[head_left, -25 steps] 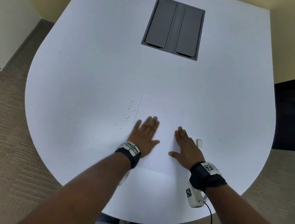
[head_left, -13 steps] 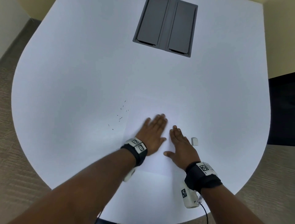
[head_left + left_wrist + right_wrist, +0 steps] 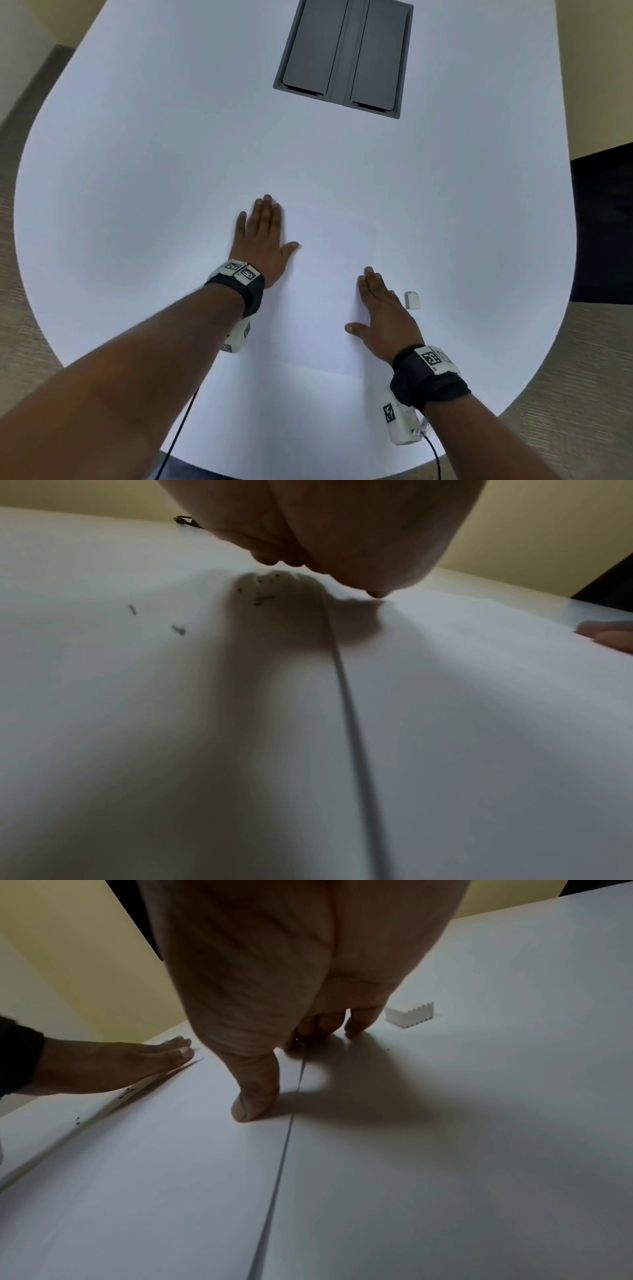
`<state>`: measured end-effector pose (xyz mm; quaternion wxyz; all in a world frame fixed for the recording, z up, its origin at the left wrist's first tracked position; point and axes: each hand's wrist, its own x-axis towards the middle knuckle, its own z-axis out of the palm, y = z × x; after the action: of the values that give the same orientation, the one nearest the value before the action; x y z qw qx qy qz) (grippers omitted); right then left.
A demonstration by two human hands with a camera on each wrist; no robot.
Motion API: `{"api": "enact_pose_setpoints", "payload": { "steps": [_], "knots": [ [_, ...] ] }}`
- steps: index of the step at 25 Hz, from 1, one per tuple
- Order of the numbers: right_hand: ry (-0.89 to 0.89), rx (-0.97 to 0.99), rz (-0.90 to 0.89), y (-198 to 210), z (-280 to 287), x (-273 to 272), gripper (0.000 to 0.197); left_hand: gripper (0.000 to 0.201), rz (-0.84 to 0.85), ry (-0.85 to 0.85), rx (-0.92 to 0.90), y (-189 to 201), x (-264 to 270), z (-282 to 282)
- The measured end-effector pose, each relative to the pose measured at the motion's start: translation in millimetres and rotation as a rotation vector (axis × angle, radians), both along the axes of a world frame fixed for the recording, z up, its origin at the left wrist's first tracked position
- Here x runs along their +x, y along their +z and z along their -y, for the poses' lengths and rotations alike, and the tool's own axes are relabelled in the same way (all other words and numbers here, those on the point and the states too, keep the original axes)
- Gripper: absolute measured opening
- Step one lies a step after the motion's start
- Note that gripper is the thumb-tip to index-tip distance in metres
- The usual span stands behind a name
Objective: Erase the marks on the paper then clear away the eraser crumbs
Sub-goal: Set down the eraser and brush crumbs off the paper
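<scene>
A white sheet of paper (image 3: 318, 291) lies on the white table (image 3: 137, 171). My left hand (image 3: 263, 233) lies flat and open across the sheet's left edge, fingers pointing away from me. Dark eraser crumbs (image 3: 263, 596) lie on the table under its fingertips, with a few more crumbs (image 3: 179, 629) to the left. My right hand (image 3: 376, 301) rests flat and open on the sheet's right edge, thumb (image 3: 253, 1104) on the paper. A small white eraser (image 3: 412, 300) lies on the table just right of my right hand; nothing touches it. No marks show on the paper.
A grey recessed cable box (image 3: 342, 58) with two lids sits in the table at the far middle. The table's rounded front edge (image 3: 308, 476) runs close to my forearms. Cables hang from both wrist cameras. Carpet floor lies around the table.
My left hand slid from the middle of the paper out to its left edge and over the crumbs. My right hand stayed near the right edge by the eraser.
</scene>
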<state>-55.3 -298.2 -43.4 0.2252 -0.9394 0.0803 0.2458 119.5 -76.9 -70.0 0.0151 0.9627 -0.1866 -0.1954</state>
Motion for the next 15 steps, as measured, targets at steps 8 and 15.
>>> {"api": "enact_pose_setpoints", "payload": {
  "steps": [8, 15],
  "knots": [
    [-0.010, 0.005, 0.042, -6, 1, 0, 0.093, 0.063, -0.215, -0.420, -0.183, 8, -87, 91],
    [0.018, -0.018, 0.003, -2, 2, -1, 0.092, 0.079, -0.046, -0.167, 0.010, -2, -37, 1]
  ]
}}
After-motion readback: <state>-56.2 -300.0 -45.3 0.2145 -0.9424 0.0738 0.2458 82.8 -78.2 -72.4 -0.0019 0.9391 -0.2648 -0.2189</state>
